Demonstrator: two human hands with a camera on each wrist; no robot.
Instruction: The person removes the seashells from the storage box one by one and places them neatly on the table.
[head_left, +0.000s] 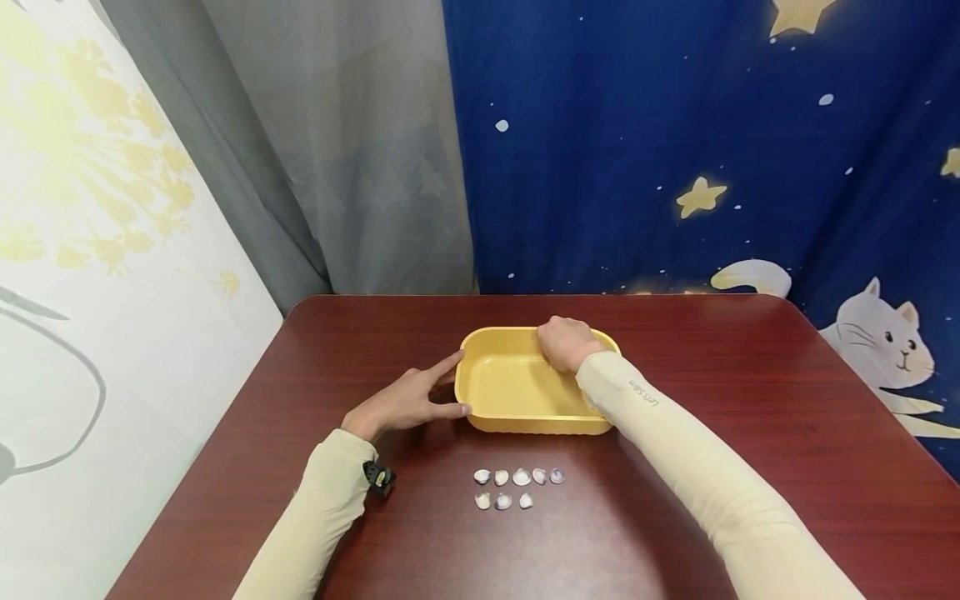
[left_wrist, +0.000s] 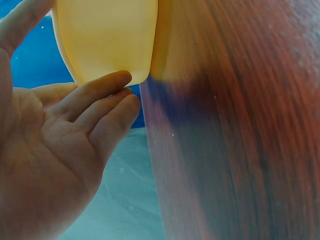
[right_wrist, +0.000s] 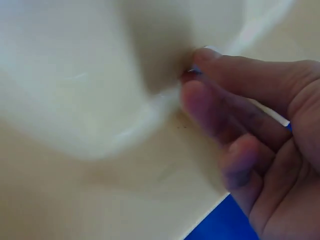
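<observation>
A yellow plastic basin [head_left: 510, 383] stands on the table, its inside facing up. My left hand [head_left: 405, 402] is at the basin's left end, thumb and fingers spread and fairly straight, touching its outer side. In the left wrist view the fingers [left_wrist: 100, 100] lie against the yellow wall. Inside the basin, toward the far right, is my right hand [head_left: 566, 342]. The right wrist view shows its thumb and index finger together around a small bluish-white bit, apparently a seashell [right_wrist: 194, 70], mostly hidden by the fingertips.
Several small seashells [head_left: 521, 477] lie in two rows on the dark red wooden table [head_left: 375, 550], between the basin and the near edge. A blue starry curtain [head_left: 600, 167] and a grey curtain [head_left: 360, 150] hang behind the table. A white patterned panel [head_left: 112, 333] is at left.
</observation>
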